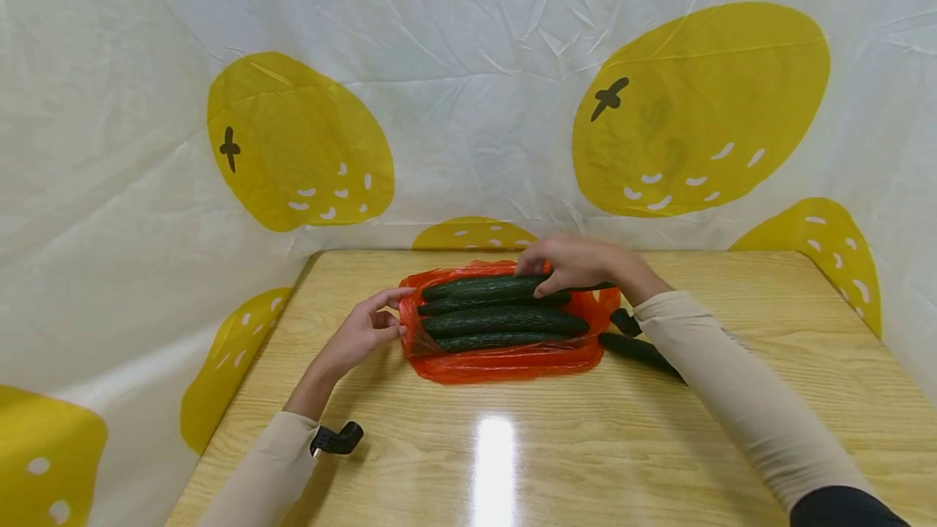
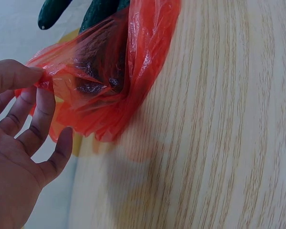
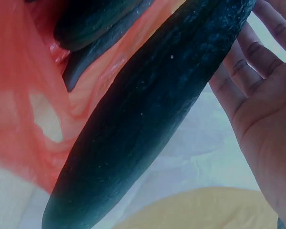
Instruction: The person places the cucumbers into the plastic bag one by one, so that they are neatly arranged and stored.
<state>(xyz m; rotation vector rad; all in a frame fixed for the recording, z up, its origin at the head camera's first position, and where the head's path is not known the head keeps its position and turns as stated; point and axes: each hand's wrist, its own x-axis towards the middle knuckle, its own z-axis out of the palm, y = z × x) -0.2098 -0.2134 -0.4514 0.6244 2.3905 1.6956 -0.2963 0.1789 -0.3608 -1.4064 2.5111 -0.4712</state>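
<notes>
A red plastic bag (image 1: 505, 366) lies on the table with its mouth spread upward. Several dark green cucumbers (image 1: 505, 321) lie lengthwise inside it. At the bag's left end, my left hand (image 1: 363, 324) pinches the red film between thumb and fingers, seen closely in the left wrist view. Over the bag's far side, my right hand (image 1: 574, 263) grips another cucumber (image 3: 143, 114) from above, its fingers along one side. That cucumber lies roughly parallel to the others. In the right wrist view the thumb is hidden.
One loose cucumber (image 1: 642, 354) lies on the wooden table (image 1: 410, 446) to the right of the bag, partly behind the right forearm. A white sheet (image 1: 483, 128) with yellow fruit prints rises behind the table and along its left side. Black camera mounts (image 1: 338, 437) sit on both wrists.
</notes>
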